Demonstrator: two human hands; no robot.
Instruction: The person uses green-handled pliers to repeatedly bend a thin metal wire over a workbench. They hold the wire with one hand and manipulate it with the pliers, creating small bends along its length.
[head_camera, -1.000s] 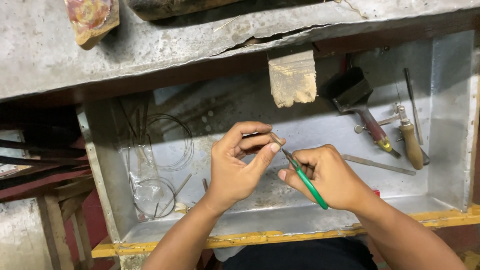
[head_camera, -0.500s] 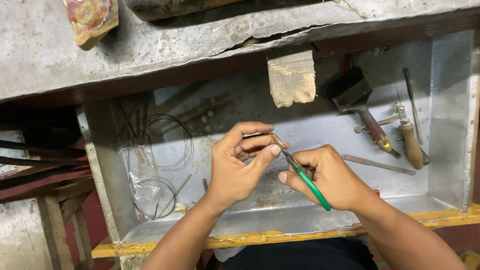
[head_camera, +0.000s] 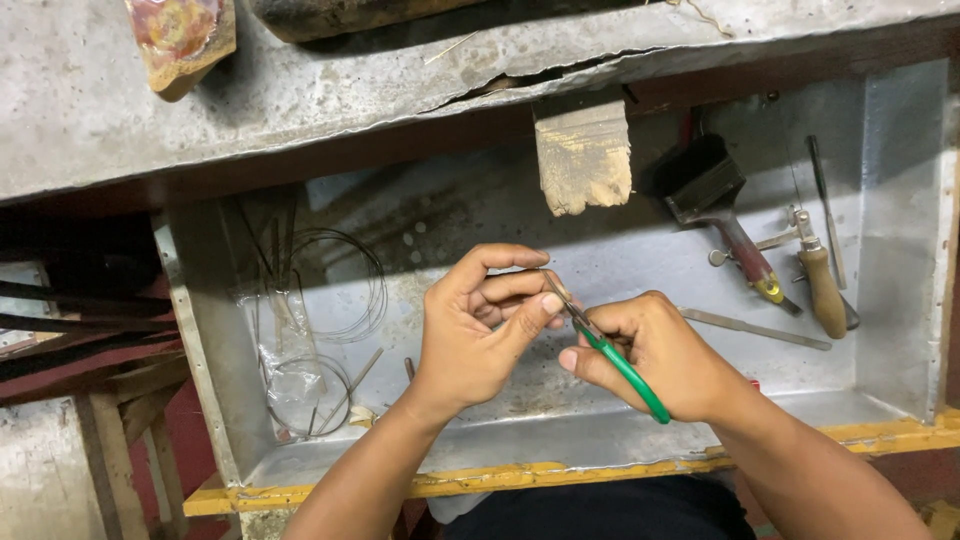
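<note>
Both forearms rise from the lower edge and the hands meet mid-frame. The left hand (head_camera: 478, 328) is cupped, palm turned right, index finger arched over, thumb reaching toward the right hand. The right hand (head_camera: 660, 352) is curled into a loose fist, knuckles up; its fingertips are hidden, probably pinching.

Over the metal tray (head_camera: 900, 330), my right hand (head_camera: 665, 355) grips green-handled pliers (head_camera: 625, 365), their tip meeting a thin wire piece pinched in my left hand (head_camera: 475, 330). Wire coils (head_camera: 335, 290) lie left; a brush (head_camera: 720, 215) and wooden-handled tool (head_camera: 822, 285) lie right.
</note>
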